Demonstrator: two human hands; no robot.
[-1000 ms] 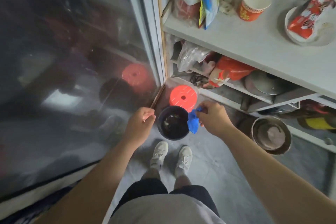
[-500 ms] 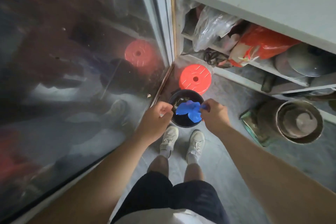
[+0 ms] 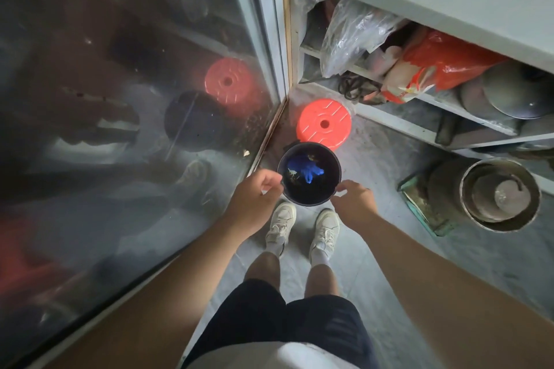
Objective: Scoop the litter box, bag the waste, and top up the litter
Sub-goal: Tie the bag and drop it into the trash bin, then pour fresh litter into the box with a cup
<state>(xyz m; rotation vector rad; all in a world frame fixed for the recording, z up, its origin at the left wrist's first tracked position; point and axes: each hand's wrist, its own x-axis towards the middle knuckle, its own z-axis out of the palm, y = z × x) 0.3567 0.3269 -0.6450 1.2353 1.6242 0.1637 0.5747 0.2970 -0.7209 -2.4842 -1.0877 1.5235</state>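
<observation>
A small black bin (image 3: 308,174) stands on the floor (image 3: 389,234) in the corner where the glass door (image 3: 135,129) meets the shelving unit (image 3: 419,3), just ahead of the person's white shoes (image 3: 302,228). At its bottom lies a crumpled blue glove (image 3: 304,169) beside some scraps of dark rubbish. An orange lid (image 3: 325,123) lies flat on the floor just behind the bin, toward the shelves, so the bin is open.

The left hand (image 3: 254,199) hangs at the bin's left rim, fingers loosely curled and holding nothing; whether it touches the rim cannot be told. The right hand (image 3: 352,202) is at the right rim, likewise loosely curled and empty.

Judging by the discarded glove, the dirty part of the job looks finished and this is clean-up. No litter box, scoop, waste bag or litter supply is in view, so whether the waste was bagged or the litter topped up cannot be confirmed. Covering the bin with its lid seems to be left.
</observation>
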